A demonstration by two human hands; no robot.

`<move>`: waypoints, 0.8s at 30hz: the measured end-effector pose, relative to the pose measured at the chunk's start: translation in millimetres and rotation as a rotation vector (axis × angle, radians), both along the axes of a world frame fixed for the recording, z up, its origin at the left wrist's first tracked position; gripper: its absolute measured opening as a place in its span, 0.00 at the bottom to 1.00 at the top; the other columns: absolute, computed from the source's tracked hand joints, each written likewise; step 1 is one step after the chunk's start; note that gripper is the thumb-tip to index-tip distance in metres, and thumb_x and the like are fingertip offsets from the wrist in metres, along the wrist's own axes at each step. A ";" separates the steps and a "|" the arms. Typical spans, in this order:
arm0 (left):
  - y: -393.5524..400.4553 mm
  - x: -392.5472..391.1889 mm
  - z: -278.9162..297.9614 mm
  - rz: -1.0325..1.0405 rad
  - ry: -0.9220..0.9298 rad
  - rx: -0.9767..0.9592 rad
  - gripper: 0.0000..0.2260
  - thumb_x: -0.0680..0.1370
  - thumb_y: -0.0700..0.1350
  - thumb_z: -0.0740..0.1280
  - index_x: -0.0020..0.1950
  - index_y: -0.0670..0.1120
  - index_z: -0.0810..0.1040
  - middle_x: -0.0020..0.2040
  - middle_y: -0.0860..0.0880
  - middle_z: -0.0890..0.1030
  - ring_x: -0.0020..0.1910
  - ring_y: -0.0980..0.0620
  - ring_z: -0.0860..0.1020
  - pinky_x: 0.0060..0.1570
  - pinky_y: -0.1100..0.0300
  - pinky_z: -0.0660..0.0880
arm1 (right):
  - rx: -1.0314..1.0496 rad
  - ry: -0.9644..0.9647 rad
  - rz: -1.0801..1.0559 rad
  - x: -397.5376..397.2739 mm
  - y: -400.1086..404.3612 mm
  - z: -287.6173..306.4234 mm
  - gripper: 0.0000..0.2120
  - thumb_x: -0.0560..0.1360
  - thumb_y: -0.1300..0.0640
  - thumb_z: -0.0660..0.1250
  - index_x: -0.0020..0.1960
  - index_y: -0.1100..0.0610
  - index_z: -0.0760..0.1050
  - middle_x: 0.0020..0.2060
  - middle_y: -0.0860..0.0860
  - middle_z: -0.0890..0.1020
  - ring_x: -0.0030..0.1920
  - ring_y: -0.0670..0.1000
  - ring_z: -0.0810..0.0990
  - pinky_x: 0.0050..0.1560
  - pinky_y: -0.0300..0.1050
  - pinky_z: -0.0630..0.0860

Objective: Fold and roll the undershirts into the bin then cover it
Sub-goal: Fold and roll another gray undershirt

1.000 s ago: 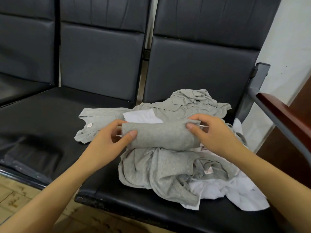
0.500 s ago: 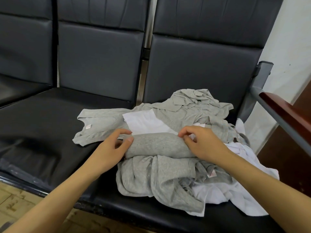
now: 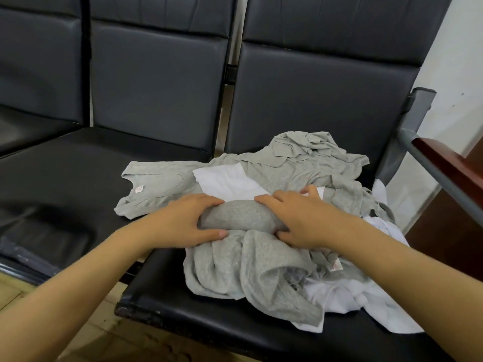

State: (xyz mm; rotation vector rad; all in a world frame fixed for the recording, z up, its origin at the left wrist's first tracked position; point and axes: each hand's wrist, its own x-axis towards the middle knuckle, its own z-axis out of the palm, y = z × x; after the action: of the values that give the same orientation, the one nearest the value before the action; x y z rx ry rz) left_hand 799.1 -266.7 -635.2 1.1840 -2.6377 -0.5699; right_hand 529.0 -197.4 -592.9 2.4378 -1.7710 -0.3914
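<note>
A rolled grey undershirt [image 3: 239,214] lies across a pile of loose grey and white undershirts on the black seat [image 3: 222,327]. My left hand [image 3: 184,220] grips its left end, fingers over the top and thumb under the front. My right hand [image 3: 295,218] grips its right end the same way. A flat grey undershirt [image 3: 154,186] lies to the left, a white one [image 3: 227,181] behind the roll, and a crumpled grey one [image 3: 251,273] in front. No bin is in view.
Black padded chairs stand in a row, with backrests [image 3: 321,100] close behind the pile. A grey metal armrest with a dark red wooden top [image 3: 449,168] runs along the right. More white cloth [image 3: 366,304] hangs near the seat's front right. Tiled floor [image 3: 15,291] shows below.
The roll has come down from above the pile onto it. Both hands have slid over its ends and now clasp it from above, closer together.
</note>
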 end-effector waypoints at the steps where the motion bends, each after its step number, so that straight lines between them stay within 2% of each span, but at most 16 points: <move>1: -4.6 -2.2 4.4 -0.012 -0.053 -0.004 0.40 0.69 0.77 0.63 0.76 0.59 0.69 0.72 0.60 0.74 0.70 0.57 0.71 0.72 0.49 0.70 | 0.000 0.025 0.014 2.5 -6.1 2.0 0.34 0.78 0.46 0.66 0.79 0.46 0.54 0.65 0.49 0.73 0.66 0.53 0.73 0.70 0.64 0.60; 3: -12.2 -4.8 9.9 -0.037 -0.126 -0.007 0.37 0.70 0.76 0.62 0.75 0.60 0.69 0.70 0.61 0.75 0.68 0.57 0.74 0.69 0.46 0.72 | 0.001 0.077 0.040 8.1 -17.1 2.0 0.32 0.77 0.46 0.68 0.76 0.48 0.59 0.59 0.49 0.76 0.60 0.54 0.76 0.68 0.63 0.62; 7: -21.3 -6.3 13.8 -0.067 -0.167 0.027 0.29 0.78 0.67 0.66 0.76 0.59 0.67 0.70 0.59 0.76 0.67 0.55 0.75 0.68 0.49 0.72 | 0.015 0.101 0.027 18.9 -30.6 8.3 0.25 0.77 0.47 0.68 0.70 0.49 0.64 0.50 0.49 0.79 0.52 0.54 0.79 0.67 0.62 0.62; 10: -19.9 -1.0 11.7 -0.059 -0.106 0.030 0.38 0.79 0.63 0.68 0.83 0.57 0.53 0.77 0.54 0.70 0.73 0.51 0.71 0.72 0.51 0.69 | -0.047 0.011 0.048 23.6 -32.8 25.9 0.20 0.77 0.45 0.65 0.68 0.47 0.66 0.49 0.48 0.80 0.50 0.54 0.79 0.63 0.61 0.68; 12: -14.2 2.4 8.1 -0.030 -0.001 -0.025 0.44 0.77 0.62 0.72 0.84 0.57 0.47 0.76 0.52 0.71 0.72 0.50 0.72 0.69 0.55 0.70 | -0.088 -0.036 0.081 30.8 -29.8 37.6 0.20 0.78 0.43 0.64 0.67 0.46 0.67 0.49 0.47 0.80 0.49 0.54 0.79 0.58 0.59 0.73; 14: -11.6 4.5 3.0 0.021 0.118 -0.085 0.46 0.75 0.61 0.75 0.83 0.58 0.49 0.72 0.51 0.75 0.67 0.49 0.76 0.65 0.57 0.72 | -0.097 -0.102 0.087 40.5 -24.7 49.3 0.20 0.77 0.43 0.65 0.66 0.46 0.68 0.50 0.47 0.80 0.48 0.53 0.78 0.52 0.57 0.77; 15: -11.9 5.9 1.7 0.043 0.174 -0.115 0.45 0.74 0.60 0.76 0.82 0.60 0.51 0.70 0.51 0.77 0.65 0.49 0.78 0.63 0.54 0.75 | -0.096 -0.135 0.087 45.3 -22.2 54.7 0.20 0.76 0.44 0.66 0.65 0.46 0.68 0.49 0.47 0.80 0.47 0.53 0.78 0.50 0.56 0.78; 18: -13.3 19.3 8.0 0.096 0.256 -0.195 0.34 0.74 0.54 0.76 0.76 0.58 0.65 0.62 0.53 0.82 0.58 0.50 0.81 0.57 0.50 0.78 | -0.093 -0.173 0.129 59.8 -17.6 65.0 0.20 0.76 0.47 0.67 0.65 0.46 0.68 0.50 0.46 0.80 0.47 0.51 0.77 0.44 0.50 0.77; 20: -10.5 38.1 15.8 0.115 0.219 -0.243 0.26 0.74 0.53 0.74 0.70 0.57 0.71 0.58 0.56 0.83 0.55 0.53 0.81 0.54 0.50 0.79 | -0.087 -0.184 0.173 71.4 -15.4 65.4 0.21 0.77 0.48 0.68 0.67 0.46 0.67 0.54 0.46 0.79 0.48 0.50 0.76 0.41 0.45 0.71; 24: 7.2 92.3 27.7 0.130 0.058 -0.336 0.21 0.74 0.54 0.75 0.65 0.60 0.72 0.54 0.62 0.80 0.52 0.54 0.81 0.49 0.49 0.80 | -0.046 -0.306 0.277 110.5 -9.9 51.7 0.35 0.77 0.49 0.70 0.77 0.40 0.55 0.63 0.47 0.76 0.58 0.52 0.77 0.55 0.50 0.76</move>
State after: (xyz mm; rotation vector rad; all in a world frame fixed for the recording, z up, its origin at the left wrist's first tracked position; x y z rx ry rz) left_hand 891.4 -259.5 -607.5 1.1992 -2.4574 -0.1272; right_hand 639.5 -207.2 -541.2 2.7757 -1.4786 0.0509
